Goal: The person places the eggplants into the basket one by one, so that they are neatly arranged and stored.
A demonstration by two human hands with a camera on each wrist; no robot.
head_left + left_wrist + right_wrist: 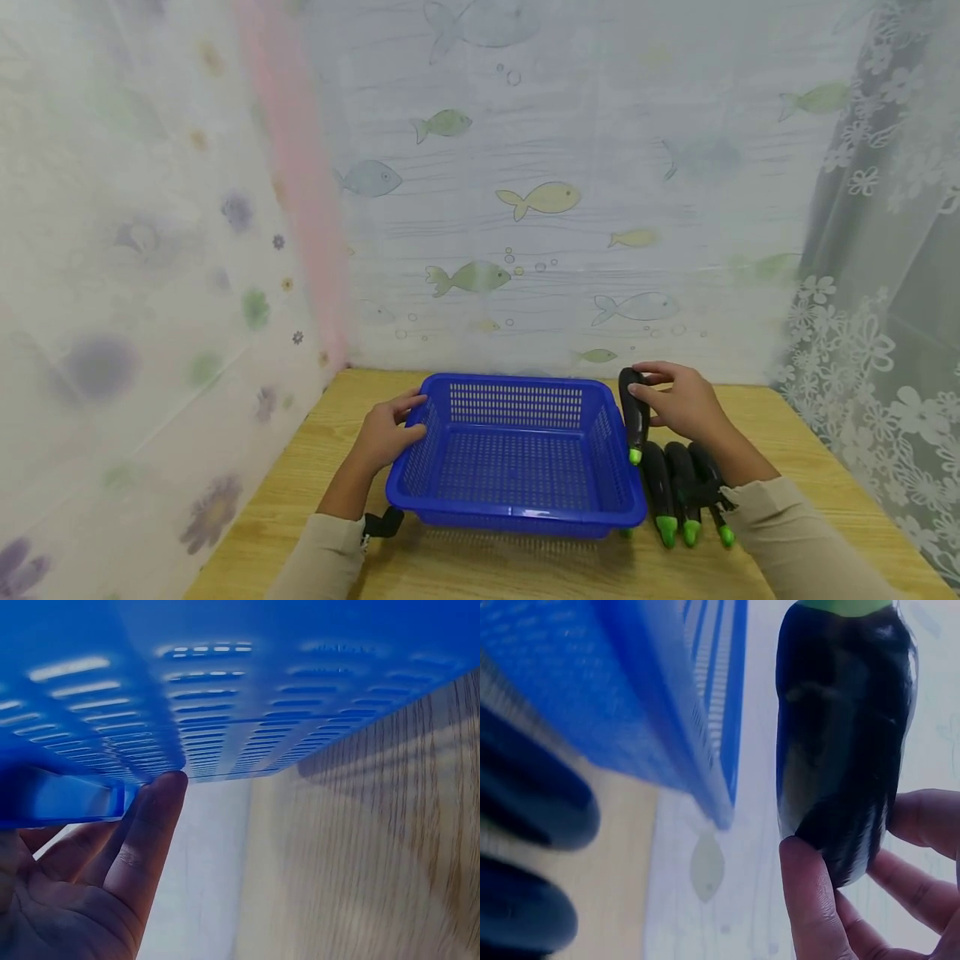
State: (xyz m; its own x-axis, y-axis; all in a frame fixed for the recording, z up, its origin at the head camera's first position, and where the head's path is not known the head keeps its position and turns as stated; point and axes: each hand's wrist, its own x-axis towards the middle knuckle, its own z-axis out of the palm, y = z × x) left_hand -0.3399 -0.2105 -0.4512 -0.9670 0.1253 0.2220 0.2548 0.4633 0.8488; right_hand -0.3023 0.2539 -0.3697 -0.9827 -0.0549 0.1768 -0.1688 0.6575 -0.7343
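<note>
A blue plastic basket (513,510) with slotted walls stands in the middle of the table, nothing inside it. At its left side, my left hand (386,433) holds the rim; in the left wrist view the fingers (154,832) reach under the rim against the outer wall. My right hand (684,404) pinches a dark eggplant (635,412) by its rounded end, just beyond the basket's right rim. Its green stem end points down toward me. In the right wrist view, the thumb (810,889) presses one side of this eggplant, with fingers on the other.
Several more eggplants (658,487) lie side by side right of the basket, below my right forearm, green ends toward me. One green tip (627,532) peeks from under the basket's front right corner. A fish-patterned curtain (525,250) hangs behind the wooden table (315,442).
</note>
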